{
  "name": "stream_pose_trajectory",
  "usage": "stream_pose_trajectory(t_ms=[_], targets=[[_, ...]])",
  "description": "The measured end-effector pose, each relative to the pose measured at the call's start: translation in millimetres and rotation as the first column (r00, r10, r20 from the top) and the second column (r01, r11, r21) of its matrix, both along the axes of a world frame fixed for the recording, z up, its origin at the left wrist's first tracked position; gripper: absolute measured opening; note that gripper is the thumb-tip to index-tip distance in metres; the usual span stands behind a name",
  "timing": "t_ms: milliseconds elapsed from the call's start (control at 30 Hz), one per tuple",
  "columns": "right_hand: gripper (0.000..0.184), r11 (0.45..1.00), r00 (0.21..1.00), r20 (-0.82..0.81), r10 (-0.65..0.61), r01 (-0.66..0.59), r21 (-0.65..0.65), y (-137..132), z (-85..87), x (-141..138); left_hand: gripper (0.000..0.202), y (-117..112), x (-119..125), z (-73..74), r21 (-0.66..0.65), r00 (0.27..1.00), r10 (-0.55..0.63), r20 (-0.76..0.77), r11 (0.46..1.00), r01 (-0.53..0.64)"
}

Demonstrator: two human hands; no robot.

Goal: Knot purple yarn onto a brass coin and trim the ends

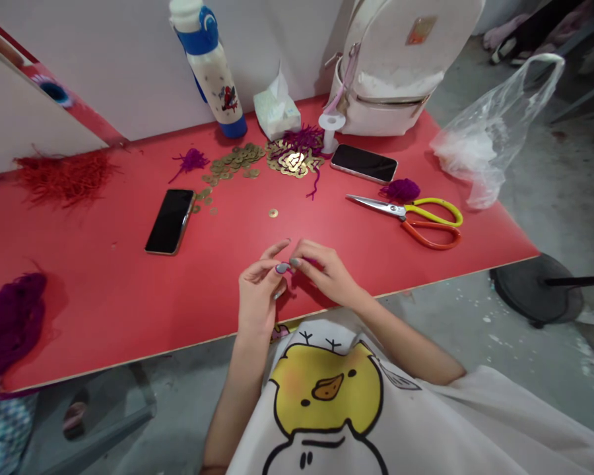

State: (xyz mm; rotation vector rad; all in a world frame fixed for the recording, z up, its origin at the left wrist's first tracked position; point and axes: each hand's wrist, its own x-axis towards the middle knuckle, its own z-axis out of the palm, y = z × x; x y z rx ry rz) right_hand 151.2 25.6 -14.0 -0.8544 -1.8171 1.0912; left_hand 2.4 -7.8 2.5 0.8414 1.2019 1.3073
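Note:
My left hand point(260, 282) and my right hand point(325, 269) meet just above the table's front edge, fingertips pinched together. A short strand of purple yarn point(292, 289) hangs below the fingertips, and a bit of purple also shows at the right fingers. Whatever else may sit between the fingertips is too small to make out. Ahead of the hands lies a single brass-coloured disc with a hole point(273, 213). Farther back are a heap of flower-shaped brass pieces point(297, 162) and a spread of round brass discs point(237, 158), with cut purple yarn point(301, 140) on the heap.
On the red table point(103, 297) lie scissors point(400, 210), a purple yarn ball point(402, 190), two phones point(171, 221) point(364, 163), red strands point(66, 177) and a purple yarn bundle point(12, 316). Behind stand a bottle point(210, 72), tissues point(276, 112), a spool point(330, 132), a backpack point(391, 72) and a plastic bag point(490, 138).

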Motion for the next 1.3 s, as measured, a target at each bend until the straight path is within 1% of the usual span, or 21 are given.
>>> stream_pose_trajectory(t_ms=[67, 133, 167, 200, 267, 333, 400, 433, 500, 600, 667, 733, 900, 1000, 1100, 1167, 1233, 1300], targets=[[0.027, 0.995, 0.994, 0.107, 0.010, -0.020, 0.096, -8, -2.9, -4, 0.025, 2, 4, -1.1, 0.004, 0.993, 0.120, -0.019, 0.993, -0.120], [0.028, 0.975, 0.974, 0.227, -0.003, -0.048, 0.219, -14, -3.8, -6, 0.019, 3, 7, -2.2, 0.066, 0.964, 0.230, -0.133, 0.973, -0.223], [0.028, 0.959, 0.963, 0.269, -0.026, -0.051, 0.278, -16, -3.5, -6, 0.016, 4, 7, -2.6, 0.115, 0.941, 0.267, -0.207, 0.962, -0.247], [0.029, 0.945, 0.954, 0.294, -0.056, -0.045, 0.325, -17, -2.8, -6, 0.012, 4, 7, -2.7, 0.165, 0.916, 0.283, -0.286, 0.956, -0.244], [0.030, 0.925, 0.945, 0.303, -0.121, -0.003, 0.379, -15, -0.9, -4, 0.006, 4, 5, -2.5, 0.242, 0.858, 0.273, -0.435, 0.953, -0.181], [0.029, 0.916, 0.944, 0.281, -0.173, 0.049, 0.399, -12, 1.0, -1, 0.007, 4, 2, -2.0, 0.259, 0.800, 0.241, -0.550, 0.959, -0.110], [0.029, 0.916, 0.946, 0.251, -0.205, 0.095, 0.391, -7, 2.1, 2, 0.010, 4, -1, -1.8, 0.231, 0.771, 0.195, -0.606, 0.971, -0.064], [0.029, 0.921, 0.948, 0.238, -0.213, 0.113, 0.373, -6, 2.4, 3, 0.010, 4, -2, -2.0, 0.210, 0.773, 0.170, -0.612, 0.976, -0.049], [0.028, 0.936, 0.952, 0.211, -0.221, 0.147, 0.319, -3, 2.5, 4, 0.009, 4, -4, -2.8, 0.168, 0.798, 0.122, -0.590, 0.986, -0.026], [0.024, 0.954, 0.967, 0.124, -0.222, 0.189, 0.233, -1, 2.4, 6, 0.010, 3, -6, -3.9, 0.110, 0.835, 0.072, -0.546, 0.994, -0.014], [0.022, 0.960, 0.973, 0.058, -0.222, 0.208, 0.186, 1, 2.3, 6, 0.010, 3, -6, -3.7, 0.081, 0.847, 0.041, -0.530, 0.997, 0.002], [0.022, 0.964, 0.974, 0.026, -0.224, 0.217, 0.151, 2, 2.1, 6, 0.010, 2, -6, -2.9, 0.071, 0.852, 0.023, -0.522, 0.997, 0.017], [0.020, 0.959, 0.966, 0.032, -0.257, 0.250, 0.133, 4, 0.7, 5, 0.010, 2, -5, -1.1, 0.067, 0.863, 0.001, -0.506, 0.997, 0.038], [0.019, 0.958, 0.965, 0.018, -0.262, 0.258, 0.123, 4, 0.2, 4, 0.010, 2, -4, -1.9, 0.074, 0.854, 0.003, -0.520, 0.996, 0.041], [0.019, 0.961, 0.970, -0.009, -0.243, 0.242, 0.134, 3, 1.5, 6, 0.009, 2, -4, -3.0, 0.101, 0.844, 0.032, -0.535, 0.995, 0.026], [0.016, 0.965, 0.975, -0.014, -0.220, 0.220, 0.140, 4, 2.8, 9, 0.009, 2, -3, -3.1, 0.133, 0.846, 0.054, -0.531, 0.991, 0.020], [0.010, 0.975, 0.982, 0.002, -0.188, 0.186, 0.123, 5, 3.6, 11, 0.009, 2, -3, -2.7, 0.167, 0.853, 0.064, -0.518, 0.986, 0.027], [0.010, 0.982, 0.986, 0.018, -0.165, 0.162, 0.093, 6, 3.3, 12, 0.009, 3, -3, -2.1, 0.192, 0.857, 0.067, -0.511, 0.981, 0.038]])
